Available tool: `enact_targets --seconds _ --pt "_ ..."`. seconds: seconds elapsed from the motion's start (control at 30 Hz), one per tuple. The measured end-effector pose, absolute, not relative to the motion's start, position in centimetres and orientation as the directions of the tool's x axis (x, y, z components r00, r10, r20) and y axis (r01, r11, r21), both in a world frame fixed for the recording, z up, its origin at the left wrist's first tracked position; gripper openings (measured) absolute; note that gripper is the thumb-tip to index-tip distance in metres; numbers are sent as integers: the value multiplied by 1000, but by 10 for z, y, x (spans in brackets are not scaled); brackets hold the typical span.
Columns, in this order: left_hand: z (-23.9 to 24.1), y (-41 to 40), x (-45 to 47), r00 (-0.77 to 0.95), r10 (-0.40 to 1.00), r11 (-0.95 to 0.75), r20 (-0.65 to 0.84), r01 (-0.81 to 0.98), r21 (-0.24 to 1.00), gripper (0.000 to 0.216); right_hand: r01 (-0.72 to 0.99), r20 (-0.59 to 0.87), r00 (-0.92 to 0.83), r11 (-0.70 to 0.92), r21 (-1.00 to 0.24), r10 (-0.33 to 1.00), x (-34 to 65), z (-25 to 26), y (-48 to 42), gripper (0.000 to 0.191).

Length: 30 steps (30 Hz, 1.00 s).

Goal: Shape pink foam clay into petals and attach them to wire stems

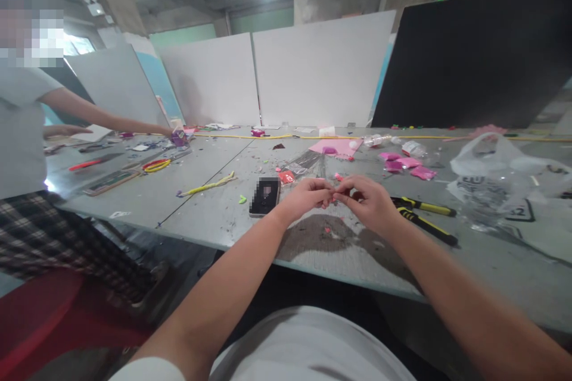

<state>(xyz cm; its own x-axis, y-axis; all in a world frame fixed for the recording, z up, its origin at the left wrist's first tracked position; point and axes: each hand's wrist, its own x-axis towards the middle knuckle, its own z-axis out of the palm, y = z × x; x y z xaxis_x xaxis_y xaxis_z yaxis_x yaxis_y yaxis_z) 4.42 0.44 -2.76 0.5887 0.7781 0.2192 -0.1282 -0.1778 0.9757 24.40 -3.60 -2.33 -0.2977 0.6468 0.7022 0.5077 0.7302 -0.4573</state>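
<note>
My left hand (307, 197) and my right hand (367, 201) meet over the table, their fingertips pinched together. Between the fingertips shows a tiny reddish piece (333, 199), perhaps soft clay; the fingers hide most of it. Just beyond them sits a pink lump (338, 177). A red packet (286, 177) lies behind my left hand, and a dark phone (267, 196) rests to its left. Beside my right wrist are yellow-and-black handled pliers (426, 217). On the tabletop below my hands is a small red crumb (328, 230).
Pink packets (406, 164) and a white plastic bag (487, 178) occupy the right side. A pink sheet (336, 147) lies farther back. Yellow twisted strands (209, 184) lie to the left. Another person (22, 125) reaches over the table's left end, near a red stool (53, 321).
</note>
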Motion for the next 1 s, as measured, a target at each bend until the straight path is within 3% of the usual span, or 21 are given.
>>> enact_targets --seconds 0.3,0.5,0.7,0.83,1.0 --pt "-32 9 42 651 726 -70 222 -252 965 26 501 797 -296 796 -340 527 239 -23 -43 16" --pt "-30 7 43 644 734 -32 215 -284 958 29 469 782 -326 809 -355 532 241 -20 -45 17" --pt "-24 2 39 688 691 -256 221 -53 965 20 446 671 -437 793 -416 598 250 -11 -44 15" --pt "-25 3 36 670 692 -464 269 127 876 18 485 572 -498 757 -438 651 253 -3 -46 17" --pt "-26 0 36 678 647 -593 349 160 790 9 484 460 -476 660 -574 749 254 2 -46 19"
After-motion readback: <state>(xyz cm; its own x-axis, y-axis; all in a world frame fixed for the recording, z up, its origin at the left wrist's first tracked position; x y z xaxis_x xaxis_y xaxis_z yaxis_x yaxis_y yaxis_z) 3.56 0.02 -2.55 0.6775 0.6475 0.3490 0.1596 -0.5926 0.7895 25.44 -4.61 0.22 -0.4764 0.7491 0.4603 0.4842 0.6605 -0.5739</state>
